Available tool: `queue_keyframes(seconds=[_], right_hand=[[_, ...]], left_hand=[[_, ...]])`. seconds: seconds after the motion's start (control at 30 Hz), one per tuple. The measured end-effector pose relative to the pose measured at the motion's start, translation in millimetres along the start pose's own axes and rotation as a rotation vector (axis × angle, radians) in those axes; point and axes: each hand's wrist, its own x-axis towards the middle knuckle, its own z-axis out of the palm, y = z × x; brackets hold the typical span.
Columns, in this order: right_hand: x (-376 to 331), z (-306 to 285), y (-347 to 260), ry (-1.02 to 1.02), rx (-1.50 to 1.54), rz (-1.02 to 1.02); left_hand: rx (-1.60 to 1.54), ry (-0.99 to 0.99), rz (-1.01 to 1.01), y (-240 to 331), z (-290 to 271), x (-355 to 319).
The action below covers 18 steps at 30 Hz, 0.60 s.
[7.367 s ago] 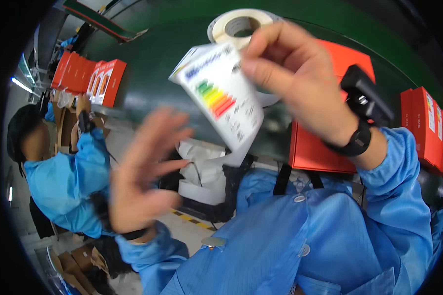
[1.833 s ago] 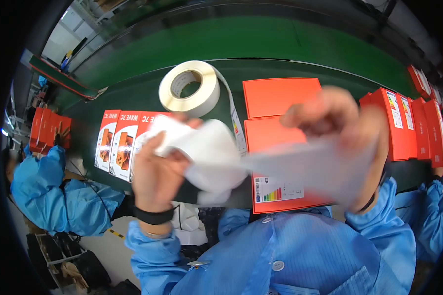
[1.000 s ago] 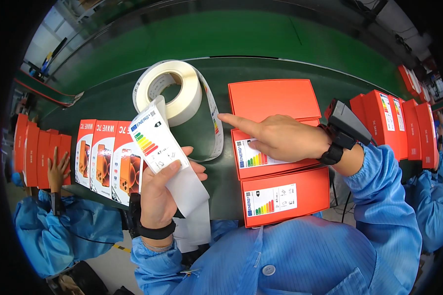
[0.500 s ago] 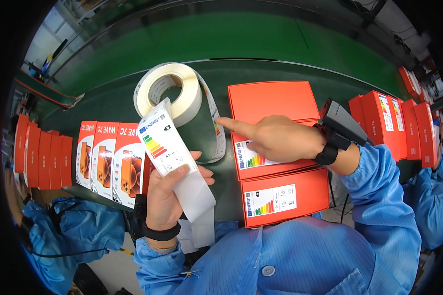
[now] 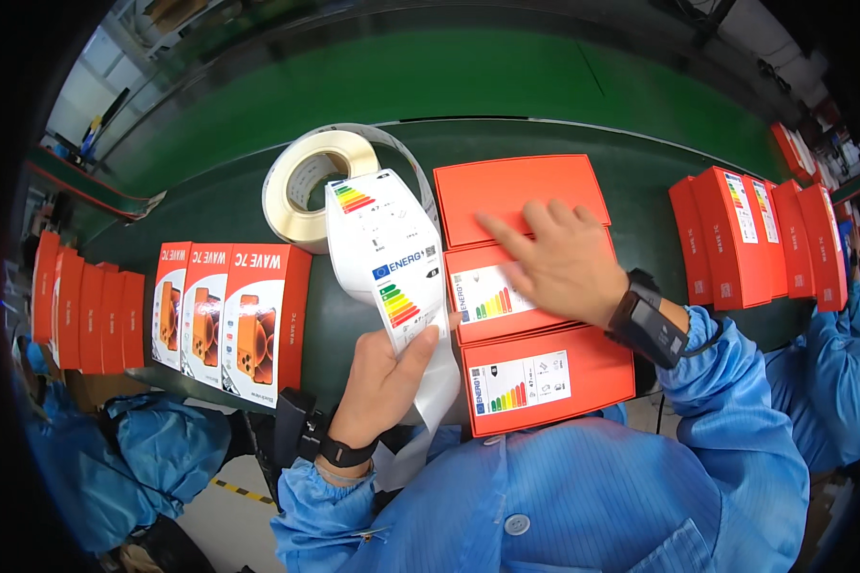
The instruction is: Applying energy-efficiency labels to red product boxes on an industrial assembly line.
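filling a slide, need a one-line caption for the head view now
Left hand holding a label strip near a roll, right hand spread over two of three red boxes.

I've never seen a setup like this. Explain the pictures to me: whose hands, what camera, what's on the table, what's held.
There is no machine: a person works with two bare hands. The view comes from a wide fisheye camera worn on their head, looking down, so straight edges bend near the rim. The left hand holds a strip of labels with coloured bars. The right hand is spread over the far and middle of three red boxes. On the dark green table also lies a label roll; phone-picture boxes stand left, more red boxes right.
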Motion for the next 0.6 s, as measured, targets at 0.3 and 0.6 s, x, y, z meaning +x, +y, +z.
queue_keyframes(seconds=[0.3,0.6], right_hand=[[25,-58,-13,0.367,0.832,-0.189],[35,-50,-42,0.077,1.360,-0.425]], left_hand=[[-0.248,0.020,0.053,17,3,-8],[-0.294,-0.144,0.042,22,-5,-37]])
